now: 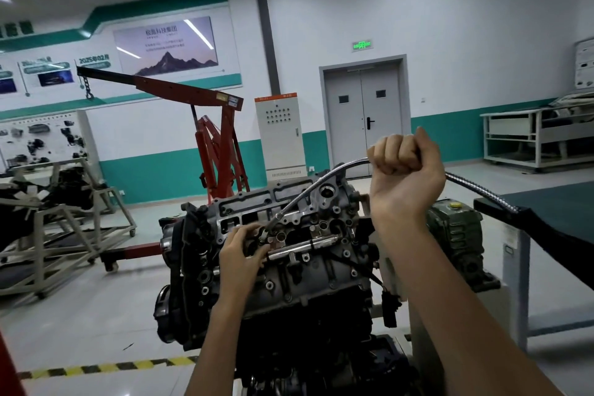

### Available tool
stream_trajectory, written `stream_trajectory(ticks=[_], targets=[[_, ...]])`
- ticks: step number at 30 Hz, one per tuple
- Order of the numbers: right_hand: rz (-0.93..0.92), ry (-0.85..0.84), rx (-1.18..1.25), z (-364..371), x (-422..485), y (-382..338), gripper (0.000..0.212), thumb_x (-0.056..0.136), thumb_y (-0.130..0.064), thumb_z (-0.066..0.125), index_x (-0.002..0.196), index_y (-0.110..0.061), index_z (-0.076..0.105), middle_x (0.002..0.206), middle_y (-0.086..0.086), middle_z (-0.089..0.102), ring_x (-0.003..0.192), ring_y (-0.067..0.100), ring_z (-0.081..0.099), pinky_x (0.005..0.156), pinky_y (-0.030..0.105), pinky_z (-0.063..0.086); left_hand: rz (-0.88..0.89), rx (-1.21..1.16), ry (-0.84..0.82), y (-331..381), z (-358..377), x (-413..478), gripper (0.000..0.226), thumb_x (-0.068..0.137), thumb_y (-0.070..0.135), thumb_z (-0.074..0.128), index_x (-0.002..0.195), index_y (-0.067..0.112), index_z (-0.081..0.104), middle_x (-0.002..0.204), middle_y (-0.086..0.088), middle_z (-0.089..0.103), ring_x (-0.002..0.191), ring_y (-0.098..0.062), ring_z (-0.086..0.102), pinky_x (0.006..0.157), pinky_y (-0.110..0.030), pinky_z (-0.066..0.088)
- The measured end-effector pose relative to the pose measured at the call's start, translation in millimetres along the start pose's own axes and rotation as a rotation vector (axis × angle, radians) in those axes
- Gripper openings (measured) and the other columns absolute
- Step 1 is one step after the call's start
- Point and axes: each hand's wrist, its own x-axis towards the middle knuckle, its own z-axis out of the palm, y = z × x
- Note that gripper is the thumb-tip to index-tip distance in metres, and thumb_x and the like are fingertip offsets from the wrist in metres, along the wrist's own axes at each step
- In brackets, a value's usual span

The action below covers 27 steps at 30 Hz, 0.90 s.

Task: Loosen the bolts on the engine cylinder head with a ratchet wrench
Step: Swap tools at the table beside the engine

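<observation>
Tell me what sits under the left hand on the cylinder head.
The left hand holds the ratchet wrench by its head, on the cylinder head. Its fingers cover whatever the wrench seats on.

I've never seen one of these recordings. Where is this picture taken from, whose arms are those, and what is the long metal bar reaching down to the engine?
There is no robot here. A person works bare-handed, and the single picture comes from a wide-angle camera on their head, looking forward and down. That is why the arms enter from below and straight things look bent. In front stands an engine, with its cylinder head on top. The long bar is a ratchet wrench. The right hand is a fist round its handle, raised high. The left hand holds the wrench's head down on the cylinder head; the bolt itself is hidden. Behind are a red engine hoist and a grey double door.
</observation>
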Motion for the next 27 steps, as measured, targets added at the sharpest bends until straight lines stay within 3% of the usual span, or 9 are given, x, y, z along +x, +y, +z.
stream_trajectory(ticks=[2,5,10,13,17,21,25,27], targets=[[0.012,0.031,0.029,-2.3,4.4,-8.6,0.045,0.092,-0.013,0.032,0.050,-0.016,0.017,0.047,-0.001,0.013,0.047,0.014,0.014,0.049,0.029,0.016,-0.011,0.012,0.022,-3.4,-4.2,-0.6,0.041,0.070,0.000,0.080,0.106,0.014,0.065,0.100,0.005,0.059,0.091,0.005,0.057,0.086,-0.007,0.043],[-0.001,0.078,0.056,-7.5,10.3,-24.3,0.044,0.091,-0.013,0.033,0.051,-0.016,0.015,0.048,0.000,0.012,0.047,0.014,0.014,0.048,0.028,0.018,-0.025,0.026,0.033,-5.8,-7.3,-0.3,0.041,0.070,0.000,0.081,0.106,0.012,0.066,0.103,0.000,0.061,0.093,-0.007,0.060,0.089,-0.025,0.049],[-0.041,0.120,0.089,-17.2,20.9,-54.7,0.043,0.090,-0.012,0.031,0.050,-0.017,0.015,0.048,0.000,0.011,0.047,0.014,0.011,0.047,0.028,0.017,-0.015,0.099,0.021,12.2,12.5,5.7,0.042,0.079,0.016,0.078,0.117,0.008,0.063,0.111,0.002,0.057,0.103,-0.017,0.055,0.093,-0.030,0.045],[-0.065,0.142,0.102,-27.4,25.8,-80.5,0.044,0.090,-0.012,0.029,0.047,-0.017,0.018,0.045,-0.001,0.013,0.046,0.014,0.012,0.046,0.028,0.018,0.025,0.159,0.030,36.1,39.8,15.1,0.038,0.088,0.020,0.068,0.121,0.002,0.061,0.117,-0.008,0.060,0.111,-0.025,0.054,0.099,-0.037,0.042],[-0.090,0.203,0.120,-45.4,34.8,-131.9,0.045,0.089,-0.012,0.028,0.046,-0.018,0.018,0.045,-0.001,0.012,0.045,0.015,0.012,0.048,0.028,0.018,0.093,0.114,0.017,72.6,86.7,20.6,0.015,0.093,0.005,0.058,0.103,-0.002,0.065,0.099,-0.016,0.064,0.094,-0.035,0.057,0.083,-0.043,0.043],[-0.196,0.219,0.065,-68.8,42.5,-203.5,0.046,0.089,-0.011,0.028,0.044,-0.017,0.021,0.045,-0.001,0.013,0.046,0.016,0.013,0.049,0.028,0.018,0.123,-0.068,-0.060,125.2,148.5,12.8,0.013,0.097,0.007,0.051,0.096,-0.002,0.061,0.077,-0.010,0.059,0.070,-0.030,0.055,0.061,-0.029,0.032],[-0.349,0.148,-0.212,-95.7,42.6,-292.2,0.042,0.087,-0.017,0.034,0.049,-0.019,0.016,0.047,-0.002,0.011,0.048,0.015,0.013,0.049,0.027,0.020,0.268,-0.175,-0.238,194.8,225.9,-12.9,0.019,0.100,0.019,0.045,0.086,0.011,0.054,0.060,-0.004,0.055,0.055,-0.025,0.054,0.052,-0.038,0.038],[-0.416,0.127,-0.435,-110.0,41.7,-342.0,0.042,0.085,-0.021,0.036,0.049,-0.019,0.014,0.047,-0.002,0.011,0.048,0.015,0.013,0.049,0.027,0.022,0.367,-0.122,-0.348,230.9,269.8,-31.2,0.023,0.101,0.026,0.042,0.090,0.011,0.055,0.066,-0.010,0.061,0.060,-0.032,0.058,0.055,-0.043,0.045]])
